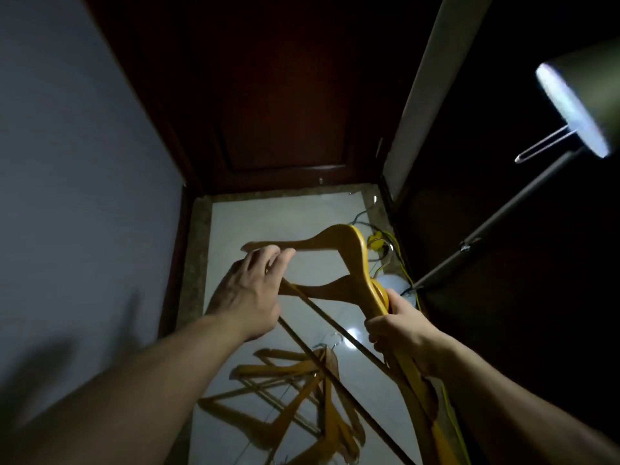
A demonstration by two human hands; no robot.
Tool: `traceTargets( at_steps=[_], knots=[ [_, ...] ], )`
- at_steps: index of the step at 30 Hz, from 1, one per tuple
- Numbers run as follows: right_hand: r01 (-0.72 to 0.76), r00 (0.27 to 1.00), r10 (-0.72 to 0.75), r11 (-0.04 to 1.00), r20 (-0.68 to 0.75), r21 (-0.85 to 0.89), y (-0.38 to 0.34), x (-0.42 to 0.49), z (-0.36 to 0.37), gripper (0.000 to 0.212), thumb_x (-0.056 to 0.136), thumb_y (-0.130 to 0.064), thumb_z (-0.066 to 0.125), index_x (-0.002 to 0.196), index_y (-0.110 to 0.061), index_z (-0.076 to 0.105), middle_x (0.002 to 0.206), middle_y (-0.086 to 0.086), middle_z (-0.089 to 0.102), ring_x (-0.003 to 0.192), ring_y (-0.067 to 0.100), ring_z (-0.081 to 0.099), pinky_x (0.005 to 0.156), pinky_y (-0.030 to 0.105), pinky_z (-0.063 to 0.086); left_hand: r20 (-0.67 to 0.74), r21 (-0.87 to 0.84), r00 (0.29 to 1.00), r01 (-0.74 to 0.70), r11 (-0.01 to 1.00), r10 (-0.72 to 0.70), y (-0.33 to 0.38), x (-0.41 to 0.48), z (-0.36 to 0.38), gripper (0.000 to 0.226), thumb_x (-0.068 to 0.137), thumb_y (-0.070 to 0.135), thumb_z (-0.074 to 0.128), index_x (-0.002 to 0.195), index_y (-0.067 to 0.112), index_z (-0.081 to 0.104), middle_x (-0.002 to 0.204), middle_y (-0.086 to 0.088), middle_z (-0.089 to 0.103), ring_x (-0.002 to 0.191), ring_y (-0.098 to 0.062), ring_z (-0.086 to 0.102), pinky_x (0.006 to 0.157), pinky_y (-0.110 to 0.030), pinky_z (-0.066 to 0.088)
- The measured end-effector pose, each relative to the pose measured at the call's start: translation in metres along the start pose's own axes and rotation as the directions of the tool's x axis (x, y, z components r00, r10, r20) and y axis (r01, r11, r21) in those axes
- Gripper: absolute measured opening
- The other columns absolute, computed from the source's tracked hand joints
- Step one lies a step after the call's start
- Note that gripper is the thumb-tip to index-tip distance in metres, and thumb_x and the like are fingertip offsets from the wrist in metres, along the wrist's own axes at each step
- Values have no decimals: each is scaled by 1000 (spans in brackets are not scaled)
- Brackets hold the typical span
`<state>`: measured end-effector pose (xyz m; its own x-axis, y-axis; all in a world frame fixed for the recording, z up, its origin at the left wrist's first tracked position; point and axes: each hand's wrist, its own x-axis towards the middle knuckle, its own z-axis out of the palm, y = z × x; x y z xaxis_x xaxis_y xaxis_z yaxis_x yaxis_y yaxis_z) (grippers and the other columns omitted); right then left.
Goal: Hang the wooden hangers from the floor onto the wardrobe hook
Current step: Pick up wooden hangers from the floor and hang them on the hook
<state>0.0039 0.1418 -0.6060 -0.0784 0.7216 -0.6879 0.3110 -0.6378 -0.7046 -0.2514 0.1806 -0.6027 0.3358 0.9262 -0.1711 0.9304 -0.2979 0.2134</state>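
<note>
I hold two or three wooden hangers (pixel 349 263) bunched together above the floor. My left hand (pixel 248 293) grips their left arm ends, fingers curled over the wood. My right hand (pixel 399 327) is closed around their right side, near the necks. Their crossbars run diagonally down to the right under my hands. A pile of several more wooden hangers (pixel 295 397) lies on the white tiled floor (pixel 285 213) below. A metal wardrobe hook (pixel 540 147) sticks out at the upper right, with nothing hanging on it.
A bright lamp head (pixel 570 109) on a dark pole (pixel 496 229) stands at the right. Yellow cables and a yellow plug (pixel 377 243) lie by the wardrobe edge. A dark brown door (pixel 285 95) closes the far end; a grey wall (pixel 84 162) runs along the left.
</note>
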Motion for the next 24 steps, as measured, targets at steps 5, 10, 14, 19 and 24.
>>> traceTargets(
  at_steps=[5,10,14,19,24],
  knots=[
    [84,993,-83,996,78,-16,-92,-51,-31,54,77,4,70,120,-20,45,95,21,57,69,24,61,58,33,54,-11,7,994,113,994,-112,29,28,-99,103,87,26,67,157,28,-9,166,-5,3,152,-29,9,123,-41,17],
    [219,975,-222,964,0,-149,-179,-110,-55,38,86,12,58,106,-20,52,84,14,58,67,22,57,61,34,50,-309,46,951,-12,999,26,47,39,-203,95,76,46,80,151,12,33,140,-13,54,124,-31,58,98,-42,53],
    [300,943,-315,944,-106,-138,-235,-162,-76,42,94,8,51,134,-7,50,86,13,55,76,27,55,72,48,51,-331,98,943,7,995,26,61,41,-287,96,72,61,70,148,20,30,133,-10,54,115,-33,58,95,-52,51],
    [348,918,-389,881,-74,-321,-307,-242,-100,52,79,5,66,119,-25,54,104,15,64,93,33,68,81,43,59,-315,-88,942,94,992,-117,86,34,-386,61,82,31,72,130,27,35,127,-9,49,116,-34,51,95,-56,48],
    [395,889,-453,833,-69,-387,-364,-324,-116,58,70,5,69,117,-25,56,92,11,60,89,32,67,78,40,60,-373,-332,923,-33,943,-100,115,8,-485,20,84,20,64,103,21,59,99,-5,67,93,-28,65,85,-42,54]
  ],
)
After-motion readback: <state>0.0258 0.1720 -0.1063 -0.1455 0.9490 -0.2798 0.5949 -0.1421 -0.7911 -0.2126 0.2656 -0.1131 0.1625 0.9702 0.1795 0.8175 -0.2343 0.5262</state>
